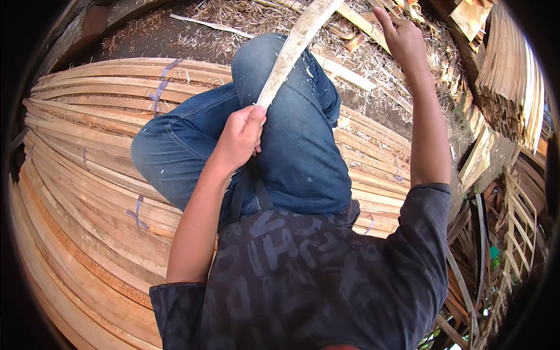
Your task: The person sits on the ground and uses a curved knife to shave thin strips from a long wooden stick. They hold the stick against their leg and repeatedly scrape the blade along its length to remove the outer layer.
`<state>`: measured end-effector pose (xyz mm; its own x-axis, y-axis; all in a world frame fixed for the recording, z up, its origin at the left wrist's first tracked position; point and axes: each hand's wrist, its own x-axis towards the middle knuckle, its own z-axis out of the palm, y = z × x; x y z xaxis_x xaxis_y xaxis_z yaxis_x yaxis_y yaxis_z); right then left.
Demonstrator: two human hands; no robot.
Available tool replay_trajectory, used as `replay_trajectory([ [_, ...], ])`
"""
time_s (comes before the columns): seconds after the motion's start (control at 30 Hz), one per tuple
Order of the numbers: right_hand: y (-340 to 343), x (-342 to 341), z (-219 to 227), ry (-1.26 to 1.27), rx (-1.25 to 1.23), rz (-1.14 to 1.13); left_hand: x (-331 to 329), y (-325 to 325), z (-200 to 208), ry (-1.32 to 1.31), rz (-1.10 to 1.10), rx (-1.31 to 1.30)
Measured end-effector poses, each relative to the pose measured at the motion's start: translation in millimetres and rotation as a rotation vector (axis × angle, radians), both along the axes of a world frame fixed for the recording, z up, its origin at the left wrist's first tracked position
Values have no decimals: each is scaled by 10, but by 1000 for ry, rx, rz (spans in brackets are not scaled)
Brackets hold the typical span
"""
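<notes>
My left hand (242, 133) is closed round the near end of a pale, rough-surfaced wooden strip (290, 57). The strip slants up and to the right across my raised knee and leaves the picture at the top edge. Off to the right, my right hand (403, 42) is held out at the end of a stretched arm, apart from the strip. One digit of it points up and left while the other fingers look curled in. Whatever they may hold is hidden.
I sit with bent legs in blue jeans (303, 157) among bundled wooden slats (87, 175) tied with purple string (138, 214). Wood shavings (204, 44) and loose strips (347, 74) litter the ground ahead. Stacked thin boards (508, 76) stand at the right, above a lattice frame (519, 216).
</notes>
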<state>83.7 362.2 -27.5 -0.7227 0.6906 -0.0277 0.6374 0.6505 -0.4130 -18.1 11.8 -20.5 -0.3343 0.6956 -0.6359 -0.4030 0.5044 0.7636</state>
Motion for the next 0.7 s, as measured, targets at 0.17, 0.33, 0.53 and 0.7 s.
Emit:
replay_trajectory([
  [0.17,-752,-27,-58,43,267,282,27,-27,1,43,4,-14],
  [0.33,81,141,-187,89,496,119,41,-13,16,45,-32,-9],
  [0.53,341,223,-171,-100,621,85,-1,15,-13,30,-57,24],
  [0.7,64,253,-23,-26,197,-162,49,-63,-51,30,-3,-16],
])
